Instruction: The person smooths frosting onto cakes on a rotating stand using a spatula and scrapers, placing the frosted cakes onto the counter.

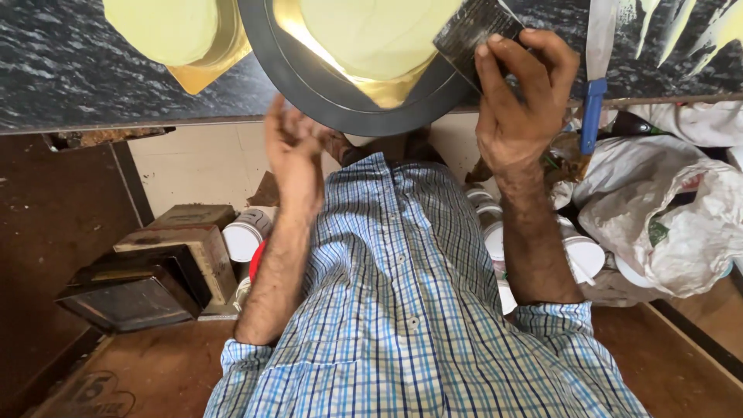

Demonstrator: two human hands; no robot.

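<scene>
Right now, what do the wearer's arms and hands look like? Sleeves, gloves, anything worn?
Both hands bare: left hand, right hand. No gloves, rings or watch visible. Forearms are uncovered; short sleeves of a blue-and-white checked button shirt end in folded cuffs near the elbows.

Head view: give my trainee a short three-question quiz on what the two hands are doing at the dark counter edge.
1. True or false: the right hand grips a dark rectangular block.
2. Which hand is bare, fingers loose, below the round black-rimmed tray?
A. left B. right
3. What colour is the handle of the flat-bladed tool lying beside the right hand?

Key: 1 true; 2 A, the left hand; 3 blue.
</scene>
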